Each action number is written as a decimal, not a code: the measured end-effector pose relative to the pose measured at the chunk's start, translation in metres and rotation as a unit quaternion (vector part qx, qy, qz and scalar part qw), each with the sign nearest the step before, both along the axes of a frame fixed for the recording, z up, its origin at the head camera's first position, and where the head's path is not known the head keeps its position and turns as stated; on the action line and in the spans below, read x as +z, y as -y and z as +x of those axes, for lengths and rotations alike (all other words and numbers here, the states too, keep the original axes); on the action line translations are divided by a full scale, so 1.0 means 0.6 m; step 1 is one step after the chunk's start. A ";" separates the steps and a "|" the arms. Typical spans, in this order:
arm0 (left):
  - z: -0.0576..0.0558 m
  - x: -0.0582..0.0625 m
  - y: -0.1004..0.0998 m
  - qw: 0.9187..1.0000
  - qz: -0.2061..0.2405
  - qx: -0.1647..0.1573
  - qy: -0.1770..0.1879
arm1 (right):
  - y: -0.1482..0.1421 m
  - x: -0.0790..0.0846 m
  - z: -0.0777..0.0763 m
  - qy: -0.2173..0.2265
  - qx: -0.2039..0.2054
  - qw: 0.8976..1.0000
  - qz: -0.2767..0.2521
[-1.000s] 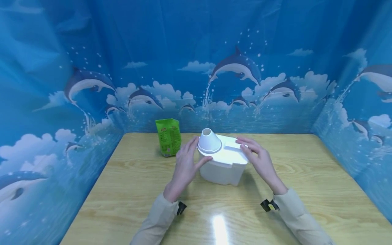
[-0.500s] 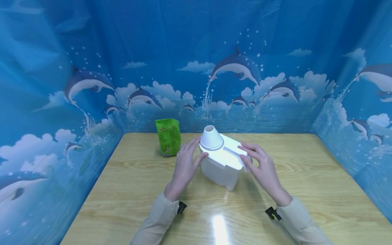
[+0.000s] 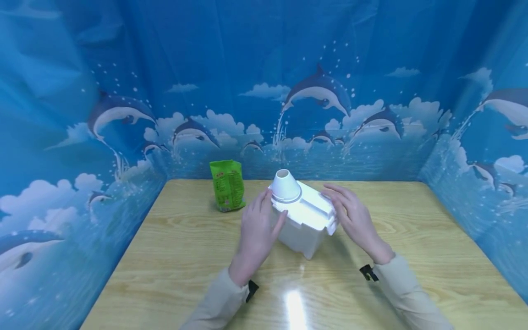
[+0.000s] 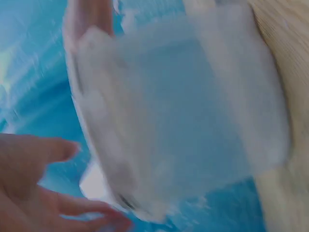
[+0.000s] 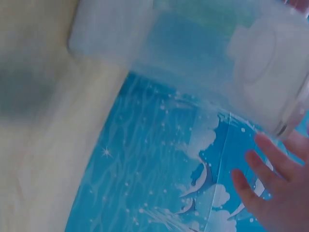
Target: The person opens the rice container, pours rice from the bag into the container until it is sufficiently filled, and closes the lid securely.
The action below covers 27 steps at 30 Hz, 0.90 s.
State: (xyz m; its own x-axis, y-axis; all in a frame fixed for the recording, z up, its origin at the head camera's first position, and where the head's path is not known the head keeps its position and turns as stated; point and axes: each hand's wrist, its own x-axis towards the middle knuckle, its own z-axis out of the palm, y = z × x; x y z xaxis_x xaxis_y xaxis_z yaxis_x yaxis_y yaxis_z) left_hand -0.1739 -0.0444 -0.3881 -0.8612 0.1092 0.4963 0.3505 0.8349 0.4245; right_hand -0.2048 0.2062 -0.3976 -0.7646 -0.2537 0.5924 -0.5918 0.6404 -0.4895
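A translucent plastic container (image 3: 299, 238) stands on the table with a white lid (image 3: 309, 204) on top. On the lid's left end rises a white cone (image 3: 285, 187) with a round opening. A white flap (image 3: 332, 225) sticks out at the lid's right end. My left hand (image 3: 256, 231) is beside the cone, thumb and fingers apart, fingertips at the lid's edge. In the left wrist view its fingers are extended next to the lid. My right hand (image 3: 350, 211) reaches over the lid's right end; the right wrist view shows fairly straight fingers (image 5: 270, 159) close to the lid's rim.
A green printed bag (image 3: 228, 185) stands upright behind and left of the container. The wooden table (image 3: 412, 238) ends at a blue dolphin-print curtain (image 3: 206, 91) at the back and on both sides.
The container has turned, its right end swinging toward me. A flap now shows at that end. My left hand has drawn slightly back toward me from around the cone.
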 end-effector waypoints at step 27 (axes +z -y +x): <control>-0.010 -0.002 -0.014 0.990 0.044 -0.078 0.111 | -0.010 -0.002 0.029 0.001 -0.003 0.999 0.048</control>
State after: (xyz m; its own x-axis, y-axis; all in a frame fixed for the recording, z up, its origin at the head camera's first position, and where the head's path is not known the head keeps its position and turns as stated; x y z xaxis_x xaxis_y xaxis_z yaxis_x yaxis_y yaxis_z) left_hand -0.1802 -0.0361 -0.3892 -0.9259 0.2145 0.3109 0.3629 0.7341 0.5740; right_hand -0.1875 0.2121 -0.3990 -0.7677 -0.3056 0.5632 -0.5869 0.6881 -0.4266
